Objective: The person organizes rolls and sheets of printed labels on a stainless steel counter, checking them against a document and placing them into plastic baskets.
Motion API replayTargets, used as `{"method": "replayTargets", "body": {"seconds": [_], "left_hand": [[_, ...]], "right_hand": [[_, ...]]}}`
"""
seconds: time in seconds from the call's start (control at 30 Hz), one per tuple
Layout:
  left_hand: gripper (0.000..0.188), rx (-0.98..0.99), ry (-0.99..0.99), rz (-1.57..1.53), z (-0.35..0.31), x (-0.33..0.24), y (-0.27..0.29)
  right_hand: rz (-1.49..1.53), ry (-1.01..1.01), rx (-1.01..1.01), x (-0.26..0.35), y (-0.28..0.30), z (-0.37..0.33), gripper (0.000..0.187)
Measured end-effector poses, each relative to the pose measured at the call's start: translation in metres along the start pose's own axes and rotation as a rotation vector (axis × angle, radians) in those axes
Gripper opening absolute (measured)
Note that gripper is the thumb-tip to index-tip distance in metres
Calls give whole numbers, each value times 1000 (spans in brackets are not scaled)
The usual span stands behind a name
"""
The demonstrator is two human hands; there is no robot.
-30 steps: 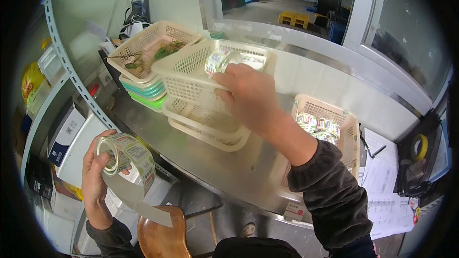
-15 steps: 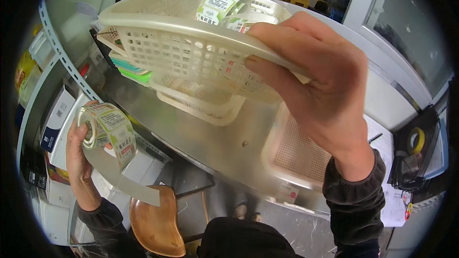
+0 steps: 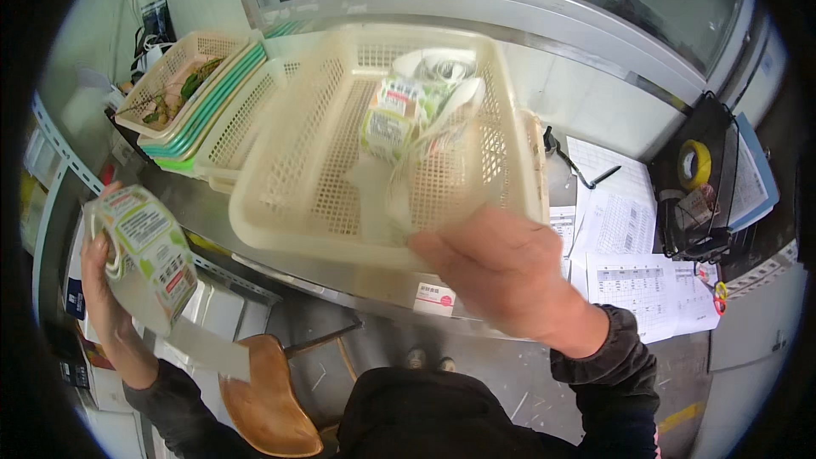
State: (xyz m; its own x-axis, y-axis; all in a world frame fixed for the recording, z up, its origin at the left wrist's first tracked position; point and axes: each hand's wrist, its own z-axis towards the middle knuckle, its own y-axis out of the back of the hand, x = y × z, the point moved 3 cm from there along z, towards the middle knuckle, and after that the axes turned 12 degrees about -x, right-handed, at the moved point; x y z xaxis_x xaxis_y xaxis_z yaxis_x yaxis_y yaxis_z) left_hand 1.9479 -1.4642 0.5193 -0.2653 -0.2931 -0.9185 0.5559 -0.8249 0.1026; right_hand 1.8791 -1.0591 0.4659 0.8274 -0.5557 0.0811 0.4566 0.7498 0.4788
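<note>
My left hand (image 3: 100,280) holds a roll of printed labels (image 3: 153,246), green and white, its fingers wrapped round the coil. A pale strip of backing hangs from that roll. At the near rim of a cream plastic basket (image 3: 280,234) is my right hand (image 3: 510,268), blurred, fingers curled against the edge; its grip is partly hidden. Inside the basket lie more label rolls (image 3: 391,123) and loose white strips of backing, smeared by motion. The basket is level above the metal table (image 3: 212,225).
Stacked baskets (image 3: 191,85), the top one with plant scraps, stand at the left. Printed sheets (image 3: 629,280) and a pen (image 3: 606,176) lie at the right, beside a black rack (image 3: 680,229) with yellow tape (image 3: 694,164). A wooden chair (image 3: 263,399) stands below.
The basket has come down from a tilted, raised position to level over the table, my right hand still at its rim. My left hand, with the label roll, has shifted left in view.
</note>
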Motion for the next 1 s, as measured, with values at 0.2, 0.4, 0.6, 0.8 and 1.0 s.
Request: {"method": "replayTargets", "body": {"seconds": [0.2, 0.4, 0.6, 0.8, 1.0], "left_hand": [[67, 175, -118, -45, 28, -32, -89], [62, 241, -296, 106, 31, -40, -125], [54, 196, -269, 227, 61, -42, -107], [45, 291, -80, 390, 114, 14, -141], [52, 603, 15, 472, 115, 57, -158]], "right_hand": [[-48, 138, 30, 22, -17, -22, 17], [21, 87, -43, 31, -29, -13, 17], [45, 184, -64, 48, -54, 24, 18], [-3, 174, -44, 46, -108, 46, 17], [20, 180, -66, 57, -136, 45, 21]]}}
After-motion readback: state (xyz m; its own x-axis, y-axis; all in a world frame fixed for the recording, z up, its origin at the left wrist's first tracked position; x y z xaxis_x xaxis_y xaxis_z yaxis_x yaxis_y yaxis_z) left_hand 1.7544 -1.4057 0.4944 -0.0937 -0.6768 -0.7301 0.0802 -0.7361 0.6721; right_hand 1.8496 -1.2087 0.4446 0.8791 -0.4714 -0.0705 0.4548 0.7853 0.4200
